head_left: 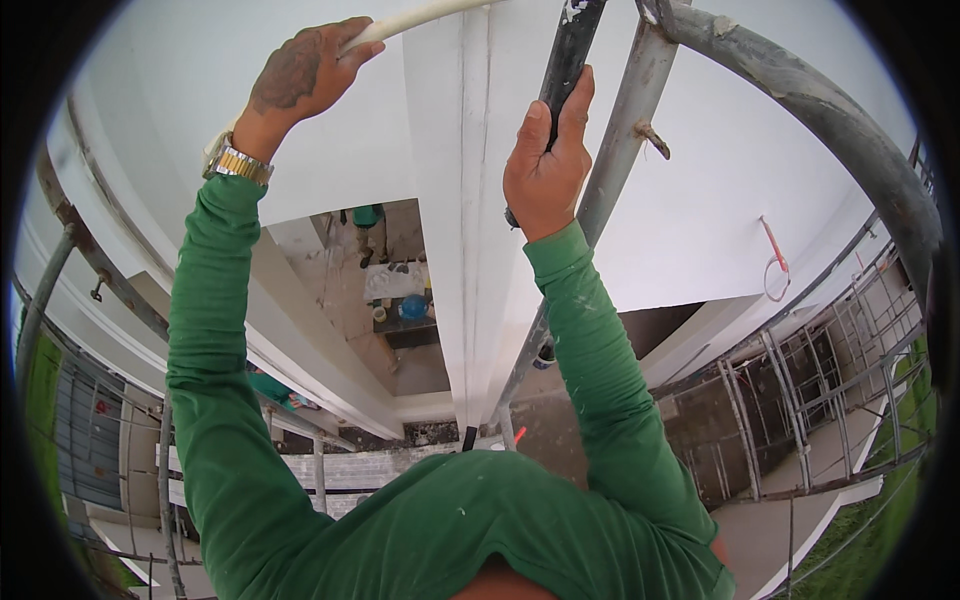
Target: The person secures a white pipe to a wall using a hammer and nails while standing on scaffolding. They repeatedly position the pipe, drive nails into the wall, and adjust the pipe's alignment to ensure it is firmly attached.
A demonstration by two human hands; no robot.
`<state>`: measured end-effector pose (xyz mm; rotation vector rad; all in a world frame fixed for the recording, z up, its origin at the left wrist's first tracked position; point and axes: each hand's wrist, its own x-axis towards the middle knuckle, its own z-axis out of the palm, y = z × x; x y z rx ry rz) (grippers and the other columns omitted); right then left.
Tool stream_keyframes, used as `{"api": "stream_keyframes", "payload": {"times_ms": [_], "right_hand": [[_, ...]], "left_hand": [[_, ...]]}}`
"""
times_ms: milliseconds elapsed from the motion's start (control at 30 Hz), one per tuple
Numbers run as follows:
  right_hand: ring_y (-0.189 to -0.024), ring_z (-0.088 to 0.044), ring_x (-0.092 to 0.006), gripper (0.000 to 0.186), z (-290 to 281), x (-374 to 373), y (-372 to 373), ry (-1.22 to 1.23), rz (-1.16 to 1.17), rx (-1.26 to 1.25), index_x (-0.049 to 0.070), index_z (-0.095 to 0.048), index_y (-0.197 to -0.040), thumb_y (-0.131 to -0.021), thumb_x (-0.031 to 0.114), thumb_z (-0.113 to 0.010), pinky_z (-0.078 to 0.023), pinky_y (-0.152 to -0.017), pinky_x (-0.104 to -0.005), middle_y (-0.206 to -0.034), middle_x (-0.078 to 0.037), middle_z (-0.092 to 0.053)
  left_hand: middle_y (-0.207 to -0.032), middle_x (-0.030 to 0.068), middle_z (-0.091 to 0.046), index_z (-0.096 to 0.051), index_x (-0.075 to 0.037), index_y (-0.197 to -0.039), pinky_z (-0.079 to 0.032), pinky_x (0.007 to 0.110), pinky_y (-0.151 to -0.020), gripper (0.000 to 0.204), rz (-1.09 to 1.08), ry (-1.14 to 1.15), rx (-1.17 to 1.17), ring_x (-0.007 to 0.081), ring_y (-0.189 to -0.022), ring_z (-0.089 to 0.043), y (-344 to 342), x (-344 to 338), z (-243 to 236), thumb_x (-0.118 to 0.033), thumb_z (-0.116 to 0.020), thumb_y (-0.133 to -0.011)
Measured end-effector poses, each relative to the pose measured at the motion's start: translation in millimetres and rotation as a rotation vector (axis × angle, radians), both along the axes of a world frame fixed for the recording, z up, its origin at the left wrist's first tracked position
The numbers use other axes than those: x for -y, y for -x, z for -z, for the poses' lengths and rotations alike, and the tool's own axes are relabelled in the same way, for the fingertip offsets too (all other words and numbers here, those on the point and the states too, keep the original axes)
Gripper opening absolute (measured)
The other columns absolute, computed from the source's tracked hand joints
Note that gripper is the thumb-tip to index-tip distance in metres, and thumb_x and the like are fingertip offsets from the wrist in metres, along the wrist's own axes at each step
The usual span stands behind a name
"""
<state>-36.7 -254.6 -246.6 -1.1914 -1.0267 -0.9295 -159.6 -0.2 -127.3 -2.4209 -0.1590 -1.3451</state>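
White wall corner, both hands up on scaffold.
L hand (305, 75) grips pale tube (420, 18); R hand (545, 165) wraps dark pole (572, 45). Keep both grips firm, wt centred.

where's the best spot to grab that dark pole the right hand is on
Probably just where the right hand grips now: the bare stretch of the dark pole below the paint-flecked top. It is round and slim enough for fingers to wrap, and stands free of the white wall corner. Come from the person's side, since the grey scaffold tube crowds its right.
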Motion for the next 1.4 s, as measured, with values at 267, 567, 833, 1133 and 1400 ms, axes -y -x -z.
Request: {"api": "stream_keyframes", "payload": {"times_ms": [267, 567, 833, 1133, 1400], "right_hand": [[-0.067, -0.073, -0.0247, 0.059, -8, 9, 3, 0.019, 0.04, 0.028, 0.0, -0.035, -0.157, -0.108, 0.027, -0.054, -0.057, -0.063, -0.0328, -0.092, -0.02, -0.075], [-0.063, -0.069, -0.0276, 0.061, -18, 15, 3, 0.225, 0.031, -0.041, -0.003, -0.035, -0.156, -0.106, 0.023, -0.056, -0.055, -0.059, -0.035, -0.08, -0.02, -0.071], [-0.065, -0.071, -0.0324, 0.06, -24, 19, -8, 0.272, 0.032, -0.064, -0.005, -0.033, -0.157, -0.107, 0.021, -0.054, -0.055, -0.058, -0.038, -0.086, -0.024, -0.071], [-0.047, -0.053, -0.0093, 0.059, -27, 19, -23, -0.045, 0.025, 0.107, 0.003, -0.03, -0.161, -0.11, 0.027, -0.047, -0.045, -0.045, -0.0244, -0.061, -0.001, -0.054], [-0.073, -0.072, -0.0348, 0.059, -27, 44, -3, 0.29, -0.04, -0.172, -0.001, -0.031, -0.159, -0.109, 0.023, -0.051, -0.056, -0.068, -0.0389, -0.101, -0.03, -0.071]], "left_hand": [[-0.074, 0.0107, -0.065, -0.067, -0.012, -0.136, -0.051, 0.038, -0.065, 0.052, -0.049, 0.104, -0.056, 0.021, -0.062, -0.059, 4, 0, 3, -0.052, -0.054, -0.105], [-0.074, 0.0108, -0.066, -0.067, -0.01, -0.135, -0.049, 0.036, -0.064, 0.054, -0.009, 0.178, -0.072, 0.019, -0.061, -0.059, 4, 3, 1, -0.053, -0.055, -0.104], [-0.071, 0.0087, -0.062, -0.067, -0.01, -0.134, -0.047, 0.036, -0.063, 0.052, -0.042, 0.232, -0.133, 0.0181, -0.061, -0.056, 7, 17, -3, -0.051, -0.056, -0.104], [-0.069, 0.0083, -0.064, -0.07, -0.011, -0.129, -0.05, 0.036, -0.061, 0.046, -0.025, 0.296, -0.127, 0.0181, -0.059, -0.059, 7, 28, -8, -0.047, -0.057, -0.104], [-0.069, 0.0089, -0.059, -0.069, -0.008, -0.123, -0.047, 0.038, -0.062, 0.043, 0.021, 0.285, -0.065, 0.0202, -0.06, -0.054, 9, 16, -3, -0.045, -0.056, -0.106]]}}
